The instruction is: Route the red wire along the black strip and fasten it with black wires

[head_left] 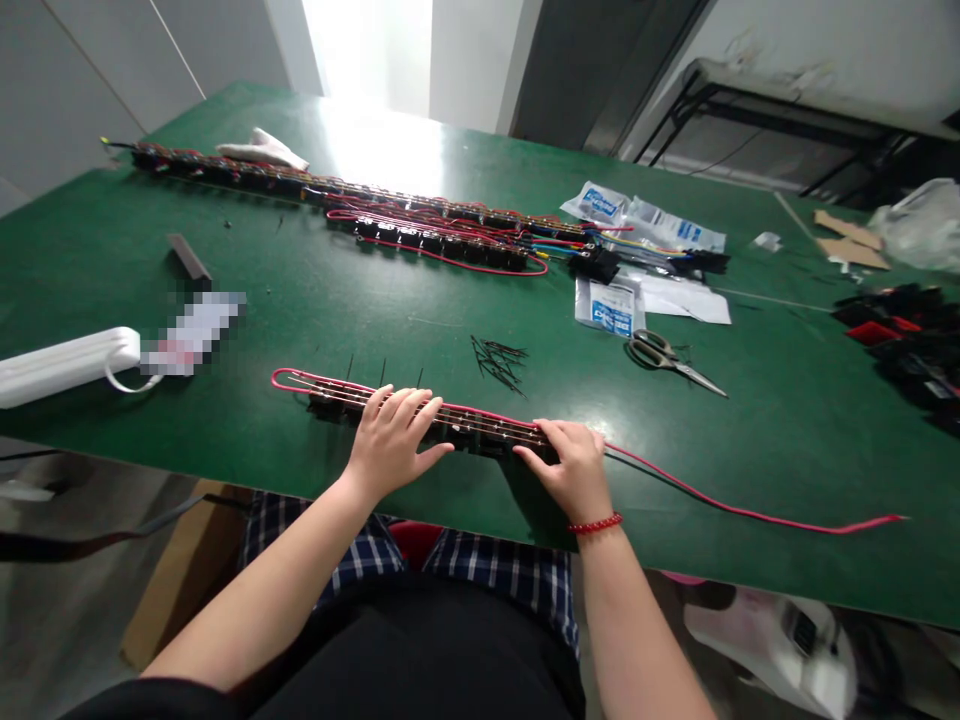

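A row of black relay-like blocks (465,435) wired with red cable lies near the front edge of the green table (315,300). My left hand (394,430) rests flat on the row's left half, fingers stretched out over the blocks. My right hand (574,465) presses on the row's right end with its fingers curled over the last block. A red wire (750,512) trails from that end to the right along the table. A small heap of black cable ties (499,360) lies just behind the row.
Longer wired rows (337,195) lie across the back of the table. Scissors (671,360) and white plastic bags (637,215) sit right of centre, black parts (907,335) at the far right, a white power strip (64,365) at the left edge.
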